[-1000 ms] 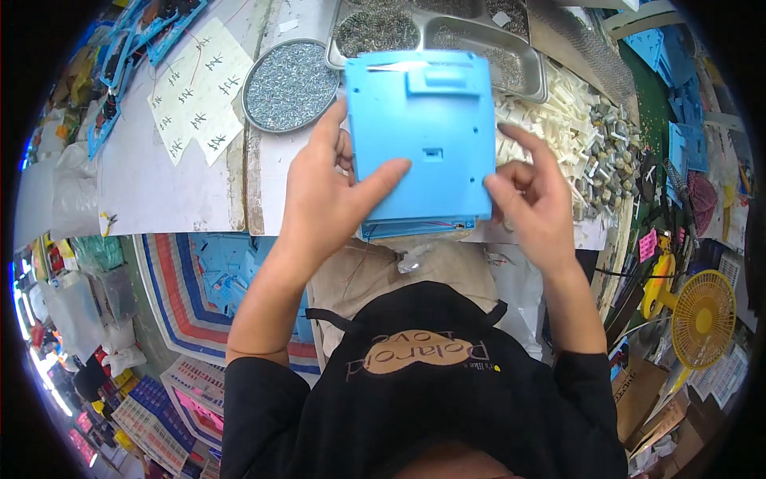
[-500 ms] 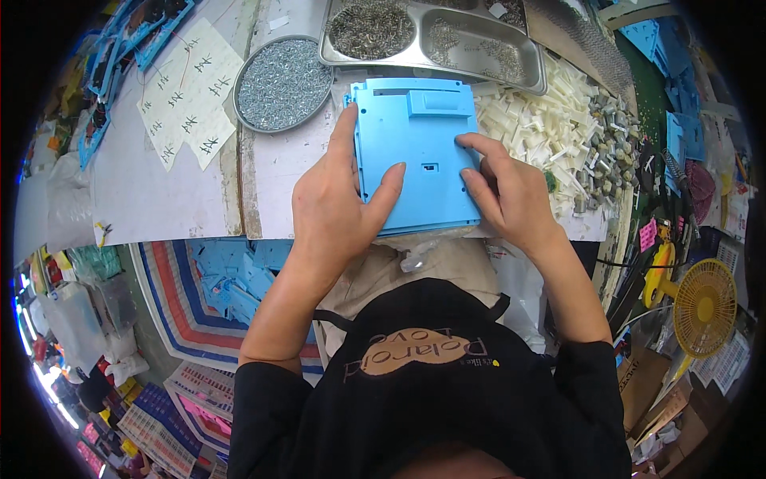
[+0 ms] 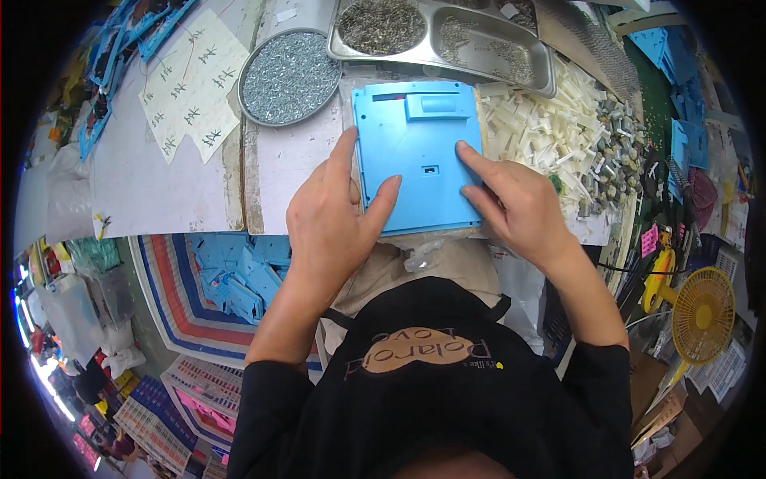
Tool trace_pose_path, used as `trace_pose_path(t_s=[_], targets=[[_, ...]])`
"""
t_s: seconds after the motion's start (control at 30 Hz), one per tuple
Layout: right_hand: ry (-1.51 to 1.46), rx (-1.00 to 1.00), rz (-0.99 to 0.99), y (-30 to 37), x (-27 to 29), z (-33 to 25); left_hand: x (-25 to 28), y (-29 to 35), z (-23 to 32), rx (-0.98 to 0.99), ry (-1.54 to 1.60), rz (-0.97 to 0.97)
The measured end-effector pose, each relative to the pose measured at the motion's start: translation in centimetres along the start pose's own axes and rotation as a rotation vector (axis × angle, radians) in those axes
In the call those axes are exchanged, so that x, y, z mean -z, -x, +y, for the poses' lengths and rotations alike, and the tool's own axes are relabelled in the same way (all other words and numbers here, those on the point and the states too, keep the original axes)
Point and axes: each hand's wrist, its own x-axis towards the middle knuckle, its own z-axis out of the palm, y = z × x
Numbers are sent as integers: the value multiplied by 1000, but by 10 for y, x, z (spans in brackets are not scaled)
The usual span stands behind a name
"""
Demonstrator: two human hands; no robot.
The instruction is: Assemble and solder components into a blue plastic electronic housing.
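A flat blue plastic panel (image 3: 416, 156) is seen lying on the white worktable (image 3: 159, 188) at its near edge, just past the person's chest, with a raised rectangular tab at its 12 o'clock edge and a small slot near its middle. The panel's 9 o'clock edge is gripped by the left hand (image 3: 331, 223): the thumb is laid across the panel face and the index finger is stretched up along the side. The right hand (image 3: 515, 207) is set at the 3 o'clock edge, half open, its index finger pressed on the panel face and the other fingers curled at the rim. Both forearms are raised from the lower edge.

At 11 o'clock of the panel a round metal dish of screws (image 3: 289, 77) is placed; at 12 o'clock, a divided steel tray (image 3: 447, 36). At 3 o'clock a heap of white plastic pieces (image 3: 535, 128) is spread.
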Motion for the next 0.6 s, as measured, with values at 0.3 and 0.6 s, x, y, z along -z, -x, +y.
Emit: trace_pose_path(t_s=[0.3, 0.6], targets=[[202, -4, -362, -24, 40, -7, 3, 8, -25, -5, 137, -161], [262, 33, -464, -34, 41, -15, 13, 17, -46, 108, 588, -440]])
